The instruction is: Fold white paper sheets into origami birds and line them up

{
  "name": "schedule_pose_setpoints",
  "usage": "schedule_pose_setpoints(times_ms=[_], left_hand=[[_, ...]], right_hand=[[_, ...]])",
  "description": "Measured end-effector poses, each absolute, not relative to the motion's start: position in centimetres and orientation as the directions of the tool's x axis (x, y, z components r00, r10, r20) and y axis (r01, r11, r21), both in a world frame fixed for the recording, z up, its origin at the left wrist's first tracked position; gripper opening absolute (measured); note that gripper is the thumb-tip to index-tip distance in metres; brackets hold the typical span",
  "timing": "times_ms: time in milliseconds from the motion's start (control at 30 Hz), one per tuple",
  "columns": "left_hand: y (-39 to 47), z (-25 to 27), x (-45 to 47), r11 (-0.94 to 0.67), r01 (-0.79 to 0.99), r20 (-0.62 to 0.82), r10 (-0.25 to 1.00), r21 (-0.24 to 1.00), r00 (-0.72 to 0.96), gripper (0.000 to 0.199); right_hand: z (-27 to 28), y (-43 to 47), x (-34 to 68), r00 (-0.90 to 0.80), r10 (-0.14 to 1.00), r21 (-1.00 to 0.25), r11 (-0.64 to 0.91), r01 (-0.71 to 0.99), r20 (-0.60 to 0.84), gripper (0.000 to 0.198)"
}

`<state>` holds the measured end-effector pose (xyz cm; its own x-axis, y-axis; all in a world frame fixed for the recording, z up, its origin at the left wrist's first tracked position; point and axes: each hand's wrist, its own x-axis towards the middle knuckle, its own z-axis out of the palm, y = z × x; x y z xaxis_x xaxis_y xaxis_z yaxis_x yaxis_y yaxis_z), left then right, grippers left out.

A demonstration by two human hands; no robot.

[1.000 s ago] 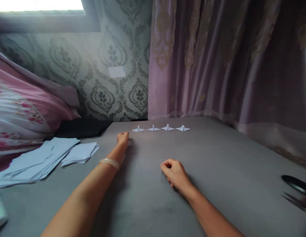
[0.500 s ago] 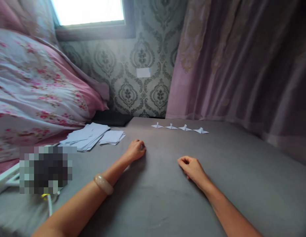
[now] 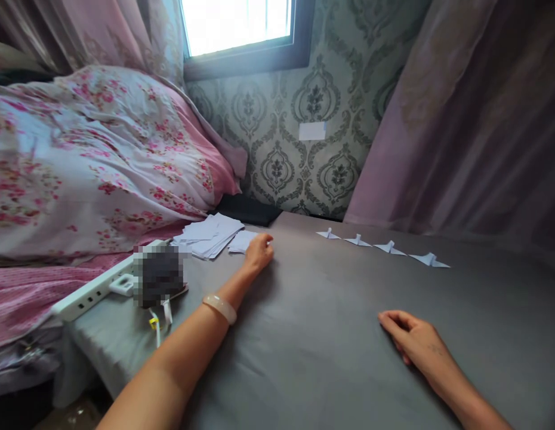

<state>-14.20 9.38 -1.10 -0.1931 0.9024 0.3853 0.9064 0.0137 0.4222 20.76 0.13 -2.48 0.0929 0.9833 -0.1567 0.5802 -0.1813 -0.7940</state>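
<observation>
- From where I stand, the left hand (image 3: pixel 259 254) is stretched over the counter (image 3: pixel 313 346), right by the small stack of paper (image 3: pixel 239 241); I can't tell whether it touches.
- Its fingers curl away from me, so I can't tell whether that grip has anything in it.
- The right hand (image 3: pixel 414 337) lies low over the counter, thumb and fingertips drawn together in a loose pinch, nothing visible between them.
- The small stack probably sits there to be within the left arm's easy reach, beside the larger pile of sheets (image 3: pixel 210 236).
- Four folded paper birds (image 3: pixel 390 248) stand in a slanting row towards the far side, likely spaced so their wings don't get crushed.
- The stack is white, flat and slightly uneven at its edges, partly hidden by the hand; the birds are white too, pointed wings spread wide.
</observation>
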Motion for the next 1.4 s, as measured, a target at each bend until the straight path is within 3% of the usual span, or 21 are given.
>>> schedule_pose_setpoints(times_ms=[167,300,467,567,900,1400], left_hand=[[9.9,-0.2,-18.1,0.186,0.865,0.383,0.839,0.466,-0.387,0.045],[11.0,-0.6,-18.8,0.231,0.869,0.332,0.857,0.437,-0.395,0.045],[12.7,-1.6,-18.2,0.325,0.868,0.260,0.862,0.376,-0.435,0.069],[12.8,-2.0,-18.1,0.376,0.859,0.231,0.853,0.348,-0.467,0.074],[12.7,-2.0,-17.0,0.450,0.842,0.262,0.810,0.297,-0.525,0.067],[13.0,-1.9,-17.5,0.425,0.828,0.274,0.801,0.365,-0.532,0.058]], right_hand=[[-3.2,0.5,21.1,0.095,0.981,-0.783,-0.193,0.591,-0.169,0.049],[-3.3,0.7,21.1,0.104,0.980,-0.778,-0.198,0.596,-0.169,0.048],[-2.9,0.5,20.8,0.129,0.977,-0.775,-0.211,0.596,-0.167,0.047],[-2.7,0.3,20.6,0.145,0.979,-0.777,-0.203,0.596,-0.144,0.047],[-3.1,0.6,20.9,0.141,0.974,-0.776,-0.226,0.590,-0.177,0.043],[-2.9,0.6,20.8,0.153,0.974,-0.773,-0.226,0.592,-0.168,0.040]])
